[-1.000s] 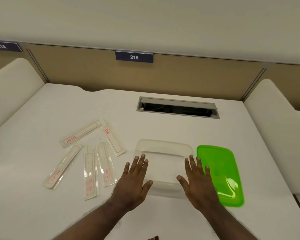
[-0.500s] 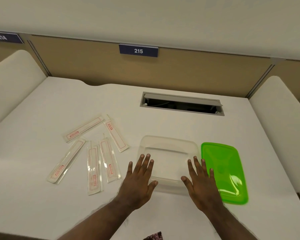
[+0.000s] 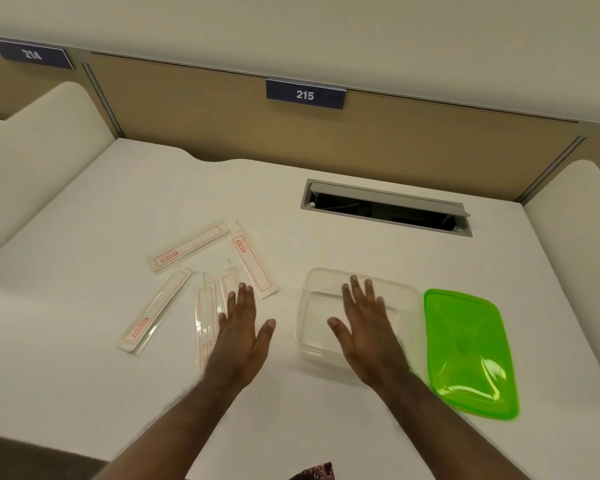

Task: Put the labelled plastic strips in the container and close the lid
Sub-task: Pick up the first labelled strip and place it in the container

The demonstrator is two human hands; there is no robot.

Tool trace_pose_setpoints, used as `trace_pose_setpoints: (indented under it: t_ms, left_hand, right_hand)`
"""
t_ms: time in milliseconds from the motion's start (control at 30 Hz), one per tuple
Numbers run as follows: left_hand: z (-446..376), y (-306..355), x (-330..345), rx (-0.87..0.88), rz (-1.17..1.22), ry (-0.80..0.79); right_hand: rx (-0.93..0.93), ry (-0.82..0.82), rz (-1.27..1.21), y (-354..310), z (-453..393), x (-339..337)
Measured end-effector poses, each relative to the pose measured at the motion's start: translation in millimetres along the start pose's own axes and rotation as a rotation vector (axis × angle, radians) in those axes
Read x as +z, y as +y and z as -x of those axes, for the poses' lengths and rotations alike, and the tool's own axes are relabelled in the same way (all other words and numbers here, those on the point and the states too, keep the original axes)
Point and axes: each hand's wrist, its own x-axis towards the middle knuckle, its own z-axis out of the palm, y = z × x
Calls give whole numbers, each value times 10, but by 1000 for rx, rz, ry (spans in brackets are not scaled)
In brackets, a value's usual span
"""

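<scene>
My left hand (image 3: pixel 241 336) is flat, fingers straight and together, over the clear plastic strips with red labels (image 3: pixel 191 249) fanned on the white desk (image 3: pixel 84 237). My right hand (image 3: pixel 368 327) is spread over the open clear rectangular plastic container (image 3: pixel 312 306), holding nothing. The bright green plastic lid (image 3: pixel 468 351) lies just right of it.

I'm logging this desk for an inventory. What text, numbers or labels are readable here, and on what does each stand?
"215": white digits on the dark blue plate on the back partition.
"214": same kind of plate, far left, slightly blurred.
Red boxed word on the plastic strips: one short word, letters too small and blurred to read surely.
Clear container and green lid: no text visible.
</scene>
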Motion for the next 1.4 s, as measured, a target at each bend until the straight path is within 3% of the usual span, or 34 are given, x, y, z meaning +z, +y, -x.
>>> trace_pose_setpoints:
  t_ms: [167,300,433,600,833,1033,1233,1400]
  left_hand:
    - [-20,-214,-85,-228,347,35]
    - [-13,-217,-161,-445,618,16]
    - [16,-241,-142,-588,932,-18]
    - [24,-296,-41,-632,924,-137]
    - [14,-177,-25,-564,816,-58]
    - [-34,-134,-36,-532,710,76]
    - [5,28,-324,-459,667,205]
    - [60,288,-750,-381,726,148]
  right_hand:
    - [-131,-90,-121,-699,-358,113]
    - [-151,-321,-263,-1109,-458,335]
    - [-11,-543,-341,-1256,-485,556]
    - [174,-663,-390,-1263,-488,583]
    - [206,-698,-425,-1267,-474,613]
    - [153,-631,-453,-1285,-451,490]
    - [-18,-509,-459,-1285,-492,206]
    - [-228,-342,-216,-1147,-623,-46]
